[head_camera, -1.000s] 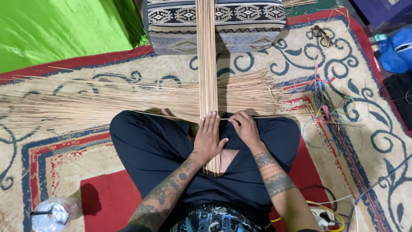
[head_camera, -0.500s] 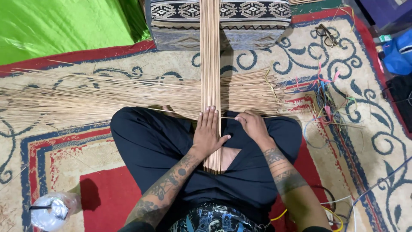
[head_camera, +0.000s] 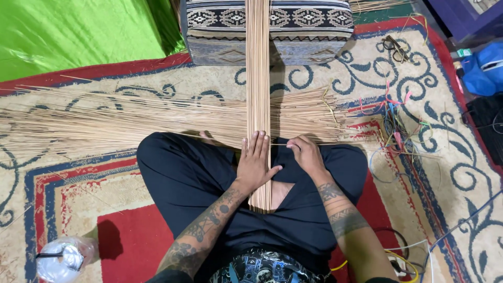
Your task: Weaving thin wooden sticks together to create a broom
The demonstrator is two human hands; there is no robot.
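The left hand [head_camera: 255, 163] is lying flat and open, fingers spread, pressing down on the upright bundle of thin sticks [head_camera: 258, 78] that is running from the lap away over the patterned cushion [head_camera: 309, 31]. The right hand [head_camera: 306, 154] is resting just beside it, fingers loosely curled on the crosswise sticks [head_camera: 131, 120]; whether it is pinching one I cannot tell. Keeping the palm's pressure even would probably be stopping the strands from sliding apart. Right of the right hand, coloured cords [head_camera: 393, 120] are tangling on the carpet [head_camera: 450, 173]; a plastic cup [head_camera: 63, 259] is sitting well left of the left hand.
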